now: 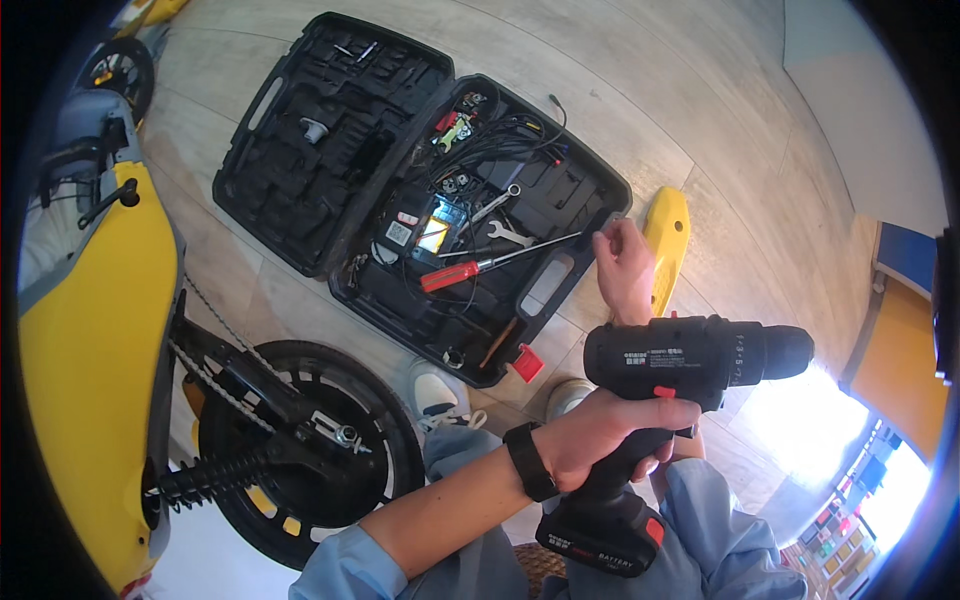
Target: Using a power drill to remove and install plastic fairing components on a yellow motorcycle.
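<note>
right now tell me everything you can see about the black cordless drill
The black cordless drill looks like matte plastic, with a red switch on its side, a numbered collar behind its blunt nose and a black battery pack with a red catch at the foot of its handle. It is held level above the lap, nose pointing to the person's right. The left hand wraps around its handle; the right hand is off it, at the rim of the open black plastic tool case on the floor.

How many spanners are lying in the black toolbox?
2. One spanner lies near the middle of the open black toolbox, and a second spanner sits just below it, above the red-handled screwdriver. More may hide under the wires.
</note>
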Motion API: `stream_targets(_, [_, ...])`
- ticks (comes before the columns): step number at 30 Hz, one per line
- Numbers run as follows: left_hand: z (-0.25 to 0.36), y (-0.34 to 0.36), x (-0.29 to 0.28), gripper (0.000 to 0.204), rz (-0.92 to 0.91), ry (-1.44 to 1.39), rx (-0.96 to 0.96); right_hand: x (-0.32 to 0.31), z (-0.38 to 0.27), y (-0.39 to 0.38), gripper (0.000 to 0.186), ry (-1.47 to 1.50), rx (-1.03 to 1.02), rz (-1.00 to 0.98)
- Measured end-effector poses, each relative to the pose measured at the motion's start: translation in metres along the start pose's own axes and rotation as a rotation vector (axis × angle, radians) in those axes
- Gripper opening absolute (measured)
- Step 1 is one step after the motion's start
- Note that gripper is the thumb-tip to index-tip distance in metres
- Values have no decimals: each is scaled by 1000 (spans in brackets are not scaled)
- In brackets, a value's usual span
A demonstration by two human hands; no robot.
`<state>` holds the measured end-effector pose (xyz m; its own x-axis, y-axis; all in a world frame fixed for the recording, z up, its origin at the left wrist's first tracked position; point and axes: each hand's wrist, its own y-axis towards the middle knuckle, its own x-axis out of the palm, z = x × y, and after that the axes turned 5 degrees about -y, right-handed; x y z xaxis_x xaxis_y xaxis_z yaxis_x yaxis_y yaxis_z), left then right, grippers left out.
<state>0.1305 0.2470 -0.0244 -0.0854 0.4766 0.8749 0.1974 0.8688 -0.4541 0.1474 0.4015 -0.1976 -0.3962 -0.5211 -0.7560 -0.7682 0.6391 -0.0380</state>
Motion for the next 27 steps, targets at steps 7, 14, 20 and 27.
stream_targets(7, [-3,0,-16,24,-7,-105,-24,9,13,-21,22,-62,37,38])
stream_targets(14, [11,-7,-38,36,-43,-226,114,13,82,-50,22,836,430,30])
stream_targets(20, [21,-6,-42,39,-101,-241,202,47,76,11,31,301,-108,-24])
stream_targets(27, [49,-24,-42,32,-33,-268,258,105,-73,104,13,-5,-472,-78])
